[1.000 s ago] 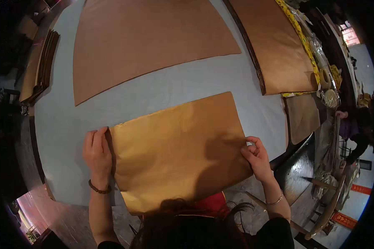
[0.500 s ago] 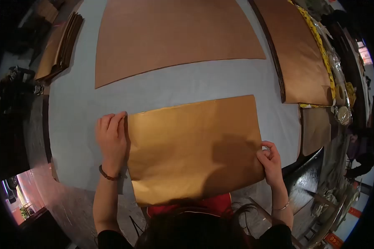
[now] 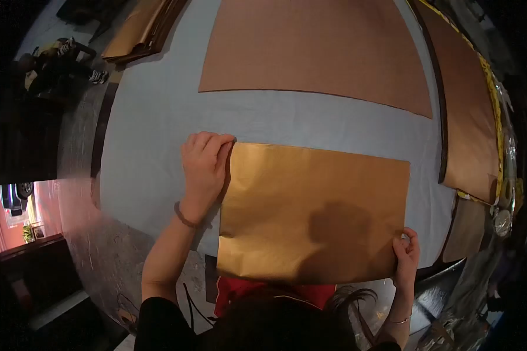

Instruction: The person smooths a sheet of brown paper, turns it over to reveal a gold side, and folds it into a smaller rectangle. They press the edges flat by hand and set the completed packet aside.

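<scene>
Golden-brown sheet point(image 3: 310, 199) held across the near edge of the pale blue surface point(image 3: 152, 146), long axis laid left to right, short sides pointed toward the far edge, far left corner pinched by left hand point(image 3: 206, 164), right side grasped low by right hand point(image 3: 407, 257)

From my gold paper point(image 3: 287, 199), my left hand point(image 3: 206, 167) can pass over cloth point(image 3: 149, 152) at ten o'clock, but a brown sheet point(image 3: 313, 50) obstructs twelve and a stack point(image 3: 468, 117) two.

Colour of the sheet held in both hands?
The sheet is plain golden brown, darker where shaded; best seen in the head view.
</scene>
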Demonstrator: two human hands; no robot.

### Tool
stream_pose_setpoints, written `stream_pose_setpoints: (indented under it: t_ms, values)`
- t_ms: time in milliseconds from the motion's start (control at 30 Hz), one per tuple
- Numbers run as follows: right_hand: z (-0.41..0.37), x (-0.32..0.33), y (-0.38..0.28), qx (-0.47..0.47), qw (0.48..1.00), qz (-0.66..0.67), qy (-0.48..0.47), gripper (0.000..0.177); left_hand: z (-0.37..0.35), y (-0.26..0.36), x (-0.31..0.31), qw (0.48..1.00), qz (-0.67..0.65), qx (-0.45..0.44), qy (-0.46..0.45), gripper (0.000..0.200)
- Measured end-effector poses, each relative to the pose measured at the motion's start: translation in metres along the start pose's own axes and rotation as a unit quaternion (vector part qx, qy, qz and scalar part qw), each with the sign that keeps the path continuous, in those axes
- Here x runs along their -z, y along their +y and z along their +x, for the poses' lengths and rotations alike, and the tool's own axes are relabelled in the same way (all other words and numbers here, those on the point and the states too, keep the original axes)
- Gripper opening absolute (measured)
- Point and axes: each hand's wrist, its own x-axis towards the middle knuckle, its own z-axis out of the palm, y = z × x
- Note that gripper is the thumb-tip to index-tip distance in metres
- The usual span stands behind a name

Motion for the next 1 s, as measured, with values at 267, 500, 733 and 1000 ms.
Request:
stream_pose_setpoints:
  t_ms: [267,500,733,1000]
  values:
    - [0.003,0.011,0.01,-0.009,1.0,0.019,0.014,0.035,-0.027,0.042,0.026,0.992,0.051,-0.052,-0.103,0.045]
    - [0.003,0.011,0.01,0.005,0.999,0.017,0.027,0.036,-0.044,0.049,0.017,0.983,0.093,-0.038,-0.151,0.064]
    - [0.002,0.005,0.008,0.004,0.999,0.012,0.038,0.037,-0.045,0.05,0.018,0.981,0.083,-0.022,-0.174,0.063]
    - [0.003,0.009,0.005,0.012,0.998,-0.048,0.031,0.039,-0.046,0.047,0.015,0.981,0.097,-0.031,-0.168,0.063]
